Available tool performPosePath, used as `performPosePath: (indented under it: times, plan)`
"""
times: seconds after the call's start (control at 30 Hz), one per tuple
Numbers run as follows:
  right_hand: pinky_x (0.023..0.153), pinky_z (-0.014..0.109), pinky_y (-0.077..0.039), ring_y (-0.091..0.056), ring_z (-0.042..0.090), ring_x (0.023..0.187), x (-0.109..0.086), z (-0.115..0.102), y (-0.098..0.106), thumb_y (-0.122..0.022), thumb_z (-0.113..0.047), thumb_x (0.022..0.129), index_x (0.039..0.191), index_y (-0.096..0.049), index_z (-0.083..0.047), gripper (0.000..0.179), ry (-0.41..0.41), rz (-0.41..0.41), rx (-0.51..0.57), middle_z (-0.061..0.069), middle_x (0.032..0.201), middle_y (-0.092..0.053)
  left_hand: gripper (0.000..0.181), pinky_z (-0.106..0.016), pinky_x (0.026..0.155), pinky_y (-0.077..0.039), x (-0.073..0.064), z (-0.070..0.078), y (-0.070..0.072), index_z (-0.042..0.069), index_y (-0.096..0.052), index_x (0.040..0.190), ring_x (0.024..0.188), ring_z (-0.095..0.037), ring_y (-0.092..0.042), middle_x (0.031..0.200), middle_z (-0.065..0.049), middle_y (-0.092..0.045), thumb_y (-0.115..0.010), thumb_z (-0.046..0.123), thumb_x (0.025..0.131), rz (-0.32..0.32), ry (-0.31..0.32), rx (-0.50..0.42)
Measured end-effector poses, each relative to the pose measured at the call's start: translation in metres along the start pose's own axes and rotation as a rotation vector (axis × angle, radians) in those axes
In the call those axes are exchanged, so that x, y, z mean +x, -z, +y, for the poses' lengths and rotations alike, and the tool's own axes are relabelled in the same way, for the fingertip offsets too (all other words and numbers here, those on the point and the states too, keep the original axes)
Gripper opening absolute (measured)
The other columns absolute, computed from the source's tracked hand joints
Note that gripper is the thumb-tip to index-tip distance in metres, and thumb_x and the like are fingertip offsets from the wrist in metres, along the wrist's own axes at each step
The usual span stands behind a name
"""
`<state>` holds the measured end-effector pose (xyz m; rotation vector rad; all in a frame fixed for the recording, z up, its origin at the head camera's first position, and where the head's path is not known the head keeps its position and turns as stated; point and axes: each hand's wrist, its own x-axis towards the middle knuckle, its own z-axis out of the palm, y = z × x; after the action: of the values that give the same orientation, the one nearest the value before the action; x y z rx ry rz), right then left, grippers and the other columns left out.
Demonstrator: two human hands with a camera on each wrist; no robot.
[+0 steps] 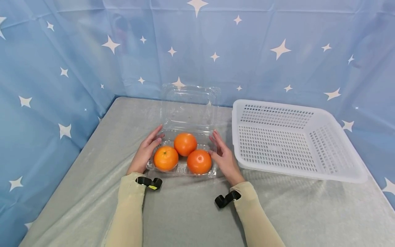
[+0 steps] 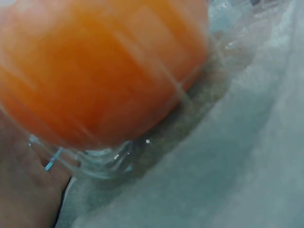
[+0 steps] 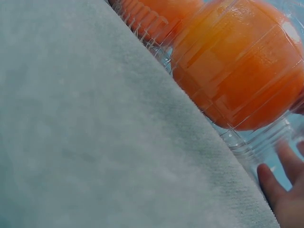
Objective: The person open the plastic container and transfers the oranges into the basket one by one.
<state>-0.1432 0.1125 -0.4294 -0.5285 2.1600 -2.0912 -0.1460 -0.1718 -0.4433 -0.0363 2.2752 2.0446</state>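
Note:
A clear plastic clamshell box point(image 1: 182, 168) sits on the table with its lid point(image 1: 189, 108) raised at the back. Inside lie three oranges: one front left point(image 1: 165, 158), one at the back point(image 1: 185, 144) and one front right point(image 1: 199, 162). My left hand point(image 1: 145, 151) is at the box's left side, fingers stretched forward along the wall. Opposite it, my right hand point(image 1: 226, 159) lies along the right wall, its thumb near the front right orange. Through the clear wall, the left wrist view shows one orange point(image 2: 95, 71) close up; spread fingers point(image 3: 273, 185) appear beside the box in the right wrist view.
To the right stands a white perforated plastic basket point(image 1: 274, 148), close to my right hand. A grey cloth covers the table point(image 1: 185, 212). Blue curtains with white stars point(image 1: 197, 44) hang behind the table and along its left side.

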Motion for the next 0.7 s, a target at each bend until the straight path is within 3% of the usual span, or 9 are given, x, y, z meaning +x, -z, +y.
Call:
performPosePath:
  times: [0.43, 0.7]
  plan:
    - [0.099, 0.049, -0.027, -0.027, 0.023, 0.13, 0.001, -0.002, 0.006, -0.046, 0.012, 0.082, 0.142, -0.024, -0.016, 0.07, 0.003, 0.0, 0.023, 0.002, 0.144, -0.027, 0.044, -0.046, 0.104, -0.021, 0.003, 0.001, -0.007, 0.041, -0.036, 0.133, 0.124, -0.013, -0.034, 0.134, 0.0, -0.043, -0.046, 0.028, 0.093, 0.0, -0.016, 0.002]
    - [0.102, 0.045, -0.023, -0.026, 0.021, 0.131, -0.001, -0.002, 0.002, -0.046, 0.011, 0.083, 0.142, -0.023, -0.015, 0.069, -0.009, -0.01, 0.028, 0.003, 0.145, -0.025, 0.052, -0.048, 0.1, -0.026, -0.009, 0.02, -0.004, 0.027, -0.035, 0.138, 0.124, -0.021, -0.035, 0.135, -0.009, -0.041, -0.045, 0.009, 0.091, -0.012, -0.024, -0.007]
